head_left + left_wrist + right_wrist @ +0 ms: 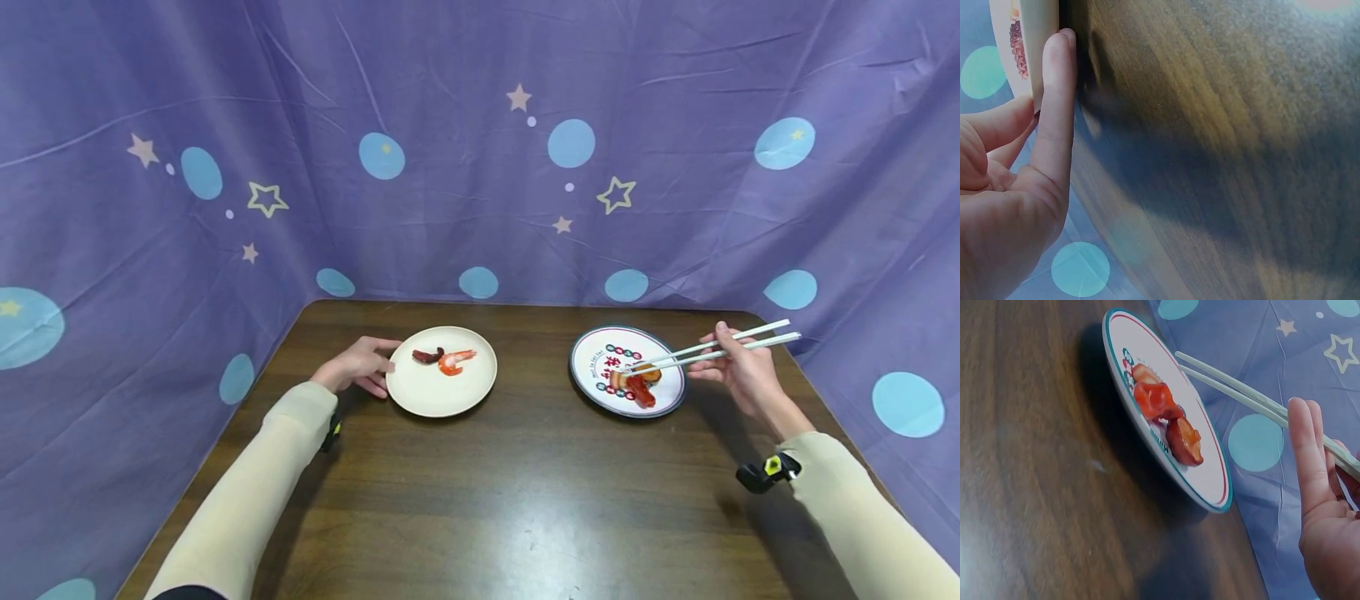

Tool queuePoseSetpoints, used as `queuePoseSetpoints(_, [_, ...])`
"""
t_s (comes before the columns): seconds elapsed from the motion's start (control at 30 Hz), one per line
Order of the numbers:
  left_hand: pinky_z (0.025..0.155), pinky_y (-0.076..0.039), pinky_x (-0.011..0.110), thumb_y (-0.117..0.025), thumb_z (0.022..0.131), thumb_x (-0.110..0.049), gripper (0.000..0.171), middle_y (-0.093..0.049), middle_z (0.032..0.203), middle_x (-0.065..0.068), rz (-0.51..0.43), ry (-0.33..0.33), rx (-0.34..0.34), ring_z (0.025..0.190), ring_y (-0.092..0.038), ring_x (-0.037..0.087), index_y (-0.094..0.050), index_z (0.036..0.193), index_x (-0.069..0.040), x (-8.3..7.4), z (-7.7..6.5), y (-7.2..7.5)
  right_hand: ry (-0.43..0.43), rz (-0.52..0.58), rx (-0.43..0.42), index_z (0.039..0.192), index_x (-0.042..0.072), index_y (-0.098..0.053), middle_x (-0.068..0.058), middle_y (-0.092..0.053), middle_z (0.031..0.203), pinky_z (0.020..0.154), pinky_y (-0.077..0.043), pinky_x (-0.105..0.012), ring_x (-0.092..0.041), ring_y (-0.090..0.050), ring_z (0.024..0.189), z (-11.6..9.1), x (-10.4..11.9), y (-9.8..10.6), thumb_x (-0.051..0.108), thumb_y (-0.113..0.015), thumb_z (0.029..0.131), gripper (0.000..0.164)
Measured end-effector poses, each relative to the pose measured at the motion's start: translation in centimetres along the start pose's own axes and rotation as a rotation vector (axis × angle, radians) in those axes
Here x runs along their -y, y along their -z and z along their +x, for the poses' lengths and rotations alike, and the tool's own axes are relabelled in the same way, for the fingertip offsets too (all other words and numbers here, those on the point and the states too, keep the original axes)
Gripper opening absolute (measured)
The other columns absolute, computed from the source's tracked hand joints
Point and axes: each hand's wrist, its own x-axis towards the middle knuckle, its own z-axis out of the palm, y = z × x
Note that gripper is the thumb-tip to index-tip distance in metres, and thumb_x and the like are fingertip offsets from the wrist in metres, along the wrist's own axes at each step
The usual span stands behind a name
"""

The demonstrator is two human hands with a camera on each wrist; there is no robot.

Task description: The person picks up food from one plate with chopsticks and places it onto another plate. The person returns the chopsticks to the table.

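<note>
On the left of the table lies a cream plate with a shrimp and a dark reddish-brown piece of food. My left hand holds the plate by its left rim, the fingers at the edge in the left wrist view. In my right hand is a pair of chopsticks. Their tips are over a white plate with a blue-green rim. That plate bears a red glossy piece and some brownish pieces. In the right wrist view the tips appear apart from the food.
Both plates stand towards the back of a brown wooden table. A purple curtain with stars and blue dots hangs behind and at both sides. A black device with a yellow mark sits at the right wrist.
</note>
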Motion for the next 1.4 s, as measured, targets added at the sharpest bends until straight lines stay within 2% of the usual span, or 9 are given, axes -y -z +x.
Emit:
queuePoseSetpoints(0.6, [0.065,-0.069,0.041,-0.052,0.103,0.006,0.065,-0.068,0.093,0.024,-0.007,-0.004,-0.002,0.066,-0.072,0.024,-0.029,0.164,0.002,-0.1,-0.2,-0.1,0.009,0.043,0.010,0.101,-0.008,-0.068,-0.016,-0.072,0.086,0.066,-0.068,-0.046,-0.031,-0.076,0.069,-2.3,1.0,2.1,0.012,-0.038,0.115,0.039])
queuePoseSetpoints(0.83, [0.065,-0.069,0.041,-0.051,0.103,0.007,0.065,-0.067,0.092,0.023,-0.003,-0.006,0.006,0.066,-0.072,0.024,-0.029,0.164,0.002,0.0,-0.2,-0.1,0.007,0.022,0.013,0.101,-0.007,-0.069,-0.015,-0.073,0.086,0.067,-0.068,-0.046,-0.030,-0.077,0.070,-2.8,1.0,2.5,0.012,-0.037,0.115,0.040])
queuePoseSetpoints(1.17, [0.065,-0.069,0.041,-0.052,0.103,0.006,0.065,-0.068,0.093,0.024,-0.006,0.000,-0.003,0.066,-0.073,0.025,-0.030,0.164,0.001,0.1,0.0,0.0,-0.045,-0.026,0.021,0.104,-0.007,-0.071,-0.015,-0.072,0.088,0.067,-0.068,-0.044,-0.029,-0.076,0.070,-2.3,0.7,1.4,0.011,-0.040,0.115,0.038])
queuePoseSetpoints(1.4, [0.065,-0.069,0.041,-0.052,0.103,0.006,0.065,-0.067,0.093,0.023,-0.012,-0.001,-0.002,0.066,-0.073,0.025,-0.030,0.164,0.001,0.1,0.0,0.0,-0.056,-0.086,-0.022,0.099,-0.005,-0.068,-0.015,-0.071,0.084,0.068,-0.068,-0.044,-0.028,-0.076,0.069,-1.8,0.1,0.5,0.014,-0.044,0.114,0.034])
